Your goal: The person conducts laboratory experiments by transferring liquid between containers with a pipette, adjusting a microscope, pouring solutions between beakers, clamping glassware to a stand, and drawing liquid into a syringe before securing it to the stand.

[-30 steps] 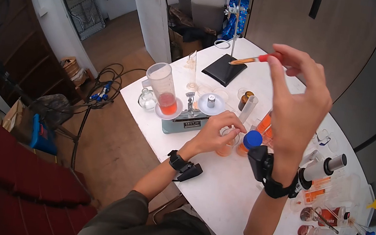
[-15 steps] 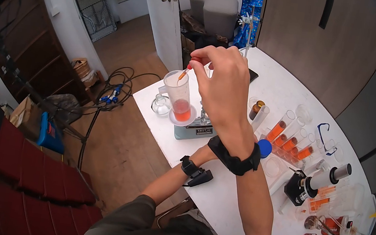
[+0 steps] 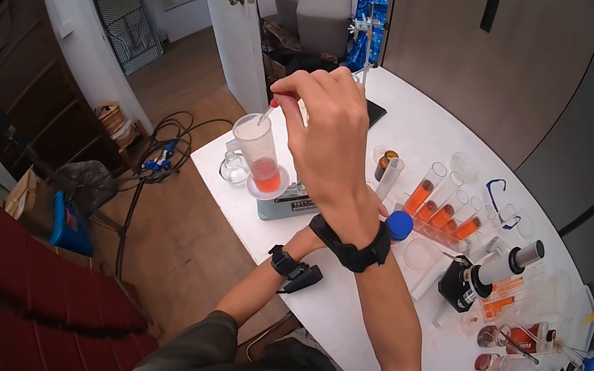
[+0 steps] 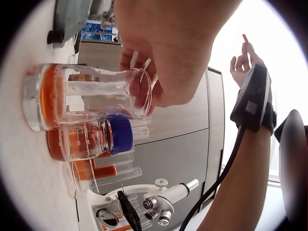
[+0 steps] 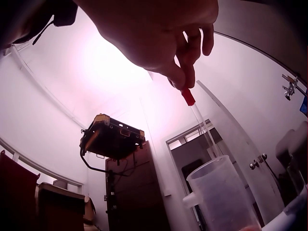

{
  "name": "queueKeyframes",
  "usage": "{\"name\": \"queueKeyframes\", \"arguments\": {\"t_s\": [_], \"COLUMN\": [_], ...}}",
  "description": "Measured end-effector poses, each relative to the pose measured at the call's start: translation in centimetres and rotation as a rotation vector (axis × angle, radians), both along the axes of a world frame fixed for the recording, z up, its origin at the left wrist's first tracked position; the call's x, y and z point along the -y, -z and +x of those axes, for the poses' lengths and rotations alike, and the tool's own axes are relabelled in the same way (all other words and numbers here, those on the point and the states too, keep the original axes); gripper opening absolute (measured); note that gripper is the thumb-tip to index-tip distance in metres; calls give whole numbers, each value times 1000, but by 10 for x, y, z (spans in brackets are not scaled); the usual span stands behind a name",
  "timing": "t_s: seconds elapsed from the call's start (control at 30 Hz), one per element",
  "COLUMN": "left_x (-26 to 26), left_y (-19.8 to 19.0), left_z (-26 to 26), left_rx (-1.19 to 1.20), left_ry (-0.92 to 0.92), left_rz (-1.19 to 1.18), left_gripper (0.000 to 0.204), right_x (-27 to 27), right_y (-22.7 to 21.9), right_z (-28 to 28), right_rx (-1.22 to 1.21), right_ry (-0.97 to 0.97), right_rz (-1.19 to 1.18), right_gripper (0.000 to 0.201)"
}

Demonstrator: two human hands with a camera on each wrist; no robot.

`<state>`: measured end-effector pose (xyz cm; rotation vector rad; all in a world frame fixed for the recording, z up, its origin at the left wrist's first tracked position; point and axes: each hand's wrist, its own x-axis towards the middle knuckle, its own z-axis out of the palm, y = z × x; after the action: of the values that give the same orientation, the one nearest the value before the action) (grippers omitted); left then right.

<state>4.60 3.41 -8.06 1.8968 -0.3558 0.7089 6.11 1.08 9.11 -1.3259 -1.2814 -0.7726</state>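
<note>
My right hand (image 3: 327, 136) pinches the red rubber bulb of a dropper (image 5: 188, 97). The dropper's clear glass tube points down at the mouth of a tall plastic measuring cup (image 3: 252, 139), which holds reddish-orange liquid at its bottom. That cup stands on the left pan (image 3: 268, 190) of a balance (image 3: 279, 210), partly hidden by my right hand. In the left wrist view, my left hand (image 4: 166, 53) grips the rim of a glass beaker (image 4: 91, 91) with a little orange liquid in it. Right beside the beaker stands a bottle with a blue cap (image 4: 121, 134).
Test tubes (image 3: 430, 200) of orange liquid stand in a rack to the right, near a microscope (image 3: 483, 276). A brown bottle (image 3: 387, 162) and an upright clear tube (image 3: 390, 178) are behind my hands. A glass vessel (image 3: 234, 168) sits left of the balance. Several jars line the right edge.
My right hand has carried the dropper left, from above the table to the plastic cup's mouth. The orange liquid seen in the dropper earlier no longer shows. My left hand stays low near the beaker.
</note>
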Motion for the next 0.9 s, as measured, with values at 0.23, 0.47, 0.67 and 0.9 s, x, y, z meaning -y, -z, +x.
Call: {"name": "queueKeyframes", "arguments": {"t_s": [0.23,0.47,0.67,0.9], "left_x": [-10,1,1,0], "left_y": [32,-5,-6,-4], "left_z": [2,-1,-2,0], "left_rx": [-122,-71,-113,-140], "left_ry": [60,-124,-139,-144], "left_rz": [-177,37,27,37], "left_gripper": [25,16,18,17], "right_x": [29,113,160,167], "right_y": [-10,-32,-25,-9], "right_z": [12,48,65,75], "right_rx": [-35,-153,-157,-87], "right_ry": [94,401,683,796], "right_rz": [75,48,-77,-213], "right_gripper": [12,7,3,3]}}
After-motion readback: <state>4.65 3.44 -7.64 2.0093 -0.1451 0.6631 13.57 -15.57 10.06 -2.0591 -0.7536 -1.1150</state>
